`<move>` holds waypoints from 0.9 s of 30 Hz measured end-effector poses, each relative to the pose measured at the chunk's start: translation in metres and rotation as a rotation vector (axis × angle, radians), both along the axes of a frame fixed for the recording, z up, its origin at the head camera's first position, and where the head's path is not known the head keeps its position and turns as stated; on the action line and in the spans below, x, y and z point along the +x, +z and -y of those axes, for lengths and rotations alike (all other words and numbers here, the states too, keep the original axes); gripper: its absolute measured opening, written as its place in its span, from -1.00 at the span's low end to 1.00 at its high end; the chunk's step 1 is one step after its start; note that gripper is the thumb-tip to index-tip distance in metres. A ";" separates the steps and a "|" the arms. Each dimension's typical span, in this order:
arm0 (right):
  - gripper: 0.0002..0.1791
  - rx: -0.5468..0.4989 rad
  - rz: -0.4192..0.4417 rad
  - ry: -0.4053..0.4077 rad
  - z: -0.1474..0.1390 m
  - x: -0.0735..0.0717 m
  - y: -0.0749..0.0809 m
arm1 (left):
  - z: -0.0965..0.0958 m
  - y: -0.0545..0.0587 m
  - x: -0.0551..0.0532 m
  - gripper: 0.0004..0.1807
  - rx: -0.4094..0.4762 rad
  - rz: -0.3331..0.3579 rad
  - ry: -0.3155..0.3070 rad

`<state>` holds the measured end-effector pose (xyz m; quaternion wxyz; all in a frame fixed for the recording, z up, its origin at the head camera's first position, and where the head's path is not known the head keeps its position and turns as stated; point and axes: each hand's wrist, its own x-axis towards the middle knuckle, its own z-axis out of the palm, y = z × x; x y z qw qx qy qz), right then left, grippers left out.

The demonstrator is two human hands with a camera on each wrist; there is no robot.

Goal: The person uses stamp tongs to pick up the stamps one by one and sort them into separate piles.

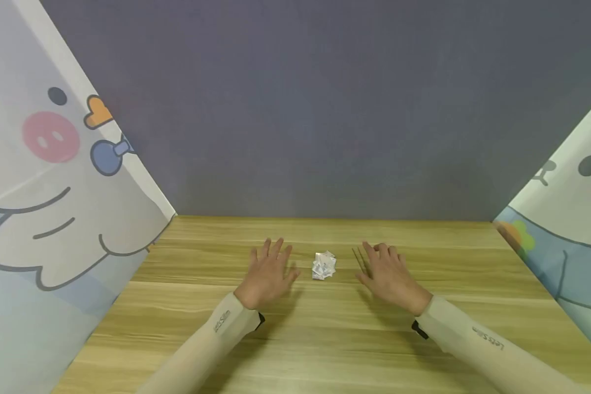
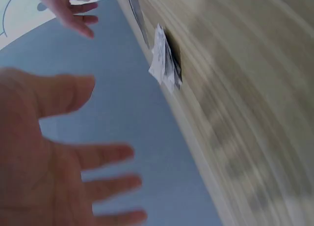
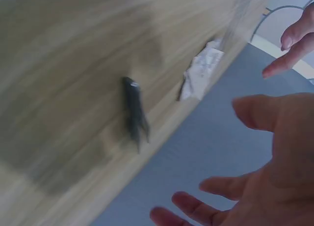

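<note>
A small heap of white printed paper pieces (image 1: 324,265) lies on the wooden table between the two hands. Left of it, my left hand (image 1: 266,276) hovers with its fingers spread, holding nothing. My right hand (image 1: 389,276) is on the other side, fingers loosely extended and a gap between thumb and index finger. Dark tweezers (image 1: 360,260) lie beside that hand, partly behind it in the head view. The right wrist view shows the tweezers (image 3: 132,105) on the table, apart from the fingers, their tips parted. In the left wrist view, the paper pieces (image 2: 165,61) overlap one another.
The wood-grain table (image 1: 315,345) meets a plain grey wall (image 1: 295,109) at its far edge. Panels with cartoon prints stand at the left (image 1: 54,180) and right (image 1: 571,219). Both forearms wear light sleeves (image 1: 202,345) with dark bands at the wrists.
</note>
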<state>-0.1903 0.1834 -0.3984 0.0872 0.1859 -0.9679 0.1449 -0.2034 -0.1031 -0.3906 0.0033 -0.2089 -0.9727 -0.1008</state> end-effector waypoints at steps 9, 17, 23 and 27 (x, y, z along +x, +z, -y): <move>-0.34 -0.018 0.235 -0.012 -0.007 -0.004 -0.018 | -0.022 -0.011 -0.004 -0.42 -0.005 0.136 -0.278; -0.40 -0.005 0.246 -0.026 -0.005 -0.009 -0.034 | -0.049 -0.024 -0.006 -0.40 -0.101 0.128 -0.275; -0.47 -0.025 0.258 -0.039 -0.003 -0.010 -0.033 | -0.056 -0.031 -0.005 -0.41 -0.162 0.133 -0.252; -0.55 -0.045 0.216 -0.063 -0.005 -0.011 -0.022 | -0.059 -0.031 -0.005 -0.41 -0.173 0.139 -0.253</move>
